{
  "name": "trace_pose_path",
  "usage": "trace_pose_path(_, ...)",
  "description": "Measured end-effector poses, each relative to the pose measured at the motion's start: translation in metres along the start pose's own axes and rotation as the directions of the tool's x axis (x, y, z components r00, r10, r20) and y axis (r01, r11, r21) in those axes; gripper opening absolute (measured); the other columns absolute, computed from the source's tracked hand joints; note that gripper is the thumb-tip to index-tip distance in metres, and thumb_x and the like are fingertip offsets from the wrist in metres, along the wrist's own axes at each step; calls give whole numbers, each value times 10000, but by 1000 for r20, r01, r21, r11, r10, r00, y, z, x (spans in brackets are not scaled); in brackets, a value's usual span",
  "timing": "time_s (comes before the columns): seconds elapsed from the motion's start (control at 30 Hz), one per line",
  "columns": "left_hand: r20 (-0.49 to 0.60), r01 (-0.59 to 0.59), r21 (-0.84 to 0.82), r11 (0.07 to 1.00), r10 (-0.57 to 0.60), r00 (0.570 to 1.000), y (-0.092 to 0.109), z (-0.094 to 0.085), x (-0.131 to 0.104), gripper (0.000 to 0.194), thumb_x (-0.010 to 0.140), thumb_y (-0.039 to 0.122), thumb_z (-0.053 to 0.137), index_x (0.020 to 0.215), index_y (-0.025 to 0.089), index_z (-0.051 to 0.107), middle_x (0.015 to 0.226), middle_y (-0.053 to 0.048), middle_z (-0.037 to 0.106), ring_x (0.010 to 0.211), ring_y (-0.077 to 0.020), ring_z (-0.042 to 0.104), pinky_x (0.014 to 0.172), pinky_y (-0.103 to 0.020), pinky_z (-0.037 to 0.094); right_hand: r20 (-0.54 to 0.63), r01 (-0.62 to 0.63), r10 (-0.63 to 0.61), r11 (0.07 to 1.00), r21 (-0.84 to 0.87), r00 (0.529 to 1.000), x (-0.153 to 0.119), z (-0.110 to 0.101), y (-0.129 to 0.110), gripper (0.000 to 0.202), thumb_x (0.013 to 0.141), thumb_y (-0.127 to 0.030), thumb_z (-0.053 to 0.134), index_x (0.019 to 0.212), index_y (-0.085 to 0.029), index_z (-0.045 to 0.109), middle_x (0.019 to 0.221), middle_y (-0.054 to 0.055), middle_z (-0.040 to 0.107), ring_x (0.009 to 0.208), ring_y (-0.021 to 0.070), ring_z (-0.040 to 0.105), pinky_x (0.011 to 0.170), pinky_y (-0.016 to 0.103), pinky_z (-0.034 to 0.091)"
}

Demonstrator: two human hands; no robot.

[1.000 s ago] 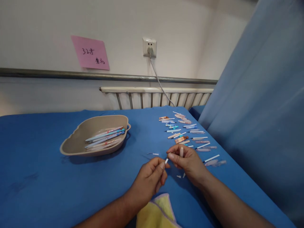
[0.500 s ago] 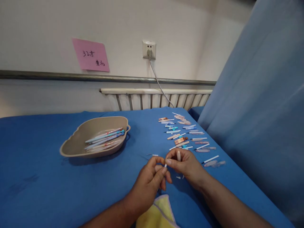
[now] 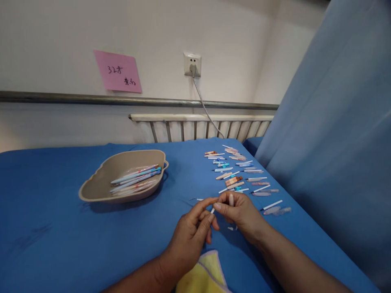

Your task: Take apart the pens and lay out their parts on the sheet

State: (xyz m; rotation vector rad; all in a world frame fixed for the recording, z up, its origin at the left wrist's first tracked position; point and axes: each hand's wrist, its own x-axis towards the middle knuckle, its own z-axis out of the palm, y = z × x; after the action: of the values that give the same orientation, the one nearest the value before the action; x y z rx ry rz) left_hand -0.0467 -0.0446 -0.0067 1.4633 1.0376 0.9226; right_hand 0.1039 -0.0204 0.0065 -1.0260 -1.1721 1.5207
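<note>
My left hand (image 3: 190, 232) is pinching a short white pen part (image 3: 212, 211) between thumb and fingers, its index finger stretched toward the other hand. My right hand (image 3: 240, 209) meets it, thumb and index finger closed at the upper end of that part. A pale pen barrel piece (image 3: 231, 200) sticks up from among the right hand's fingers. Whatever lies right between the fingertips is too small to make out. Behind the hands lies a thin refill-like piece (image 3: 195, 199), partly covered by the left index finger. Small whitish scraps (image 3: 231, 228) rest beneath the right hand.
A beige basin (image 3: 91, 196) holding several assembled pens (image 3: 137, 179) stands on the blue cloth (image 3: 76, 248) at left. Pen parts (image 3: 233, 181) lie in rows at right. A yellow cloth (image 3: 201, 278) sits in front. A blue curtain (image 3: 342, 134) borders the right side.
My left index finger has straightened toward the right fingertips and now covers more of the thin piece behind. The right hand has barely moved; the view has shifted slightly.
</note>
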Motion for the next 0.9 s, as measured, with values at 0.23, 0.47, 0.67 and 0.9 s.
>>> trace_pose_path(0.23, -38, 42, -78, 996, -45, 998, 1, 0, 3, 370, 837, 343, 501, 1174, 194, 530, 646, 34, 536, 413, -49, 416, 417, -176, 336, 130, 24, -30, 999, 44, 991, 0, -2, 1, 243, 649, -336, 720, 692, -155, 563, 496, -54, 511, 462, 72, 409, 491, 213, 285)
trace_pose_path(0.47, -51, 92, -148, 985, -101, 994, 4, 0, 5, 376, 817, 356, 524, 1135, 155, 533, 628, 32, 538, 405, -44, 386, 393, -170, 294, -168, 2, 38, 974, 228, 985, 10, -19, 7, 370, 765, -513, 540, 760, -155, 635, 625, 7, 558, 551, 115, 494, 481, 222, 344)
trace_pose_path(0.67, -35, 117, -172, 978, -125, 992, 3, 0, 4, 370, 797, 370, 551, 1103, 162, 546, 611, 40, 539, 391, -41, 381, 391, -174, 296, -224, 22, 28, 975, 220, 974, 13, -22, 8, 408, 777, -579, 486, 693, -191, 580, 496, -38, 456, 420, 93, 379, 422, 221, 314)
trace_pose_path(0.9, 5, 123, -203, 971, -125, 992, 4, 3, 4, 368, 792, 362, 558, 1098, 158, 541, 588, 49, 527, 366, -34, 364, 367, -168, 258, -195, 17, 27, 975, 222, 980, 9, -15, 7, 434, 742, -618, 512, 721, -187, 564, 508, -15, 516, 440, 105, 437, 420, 219, 309)
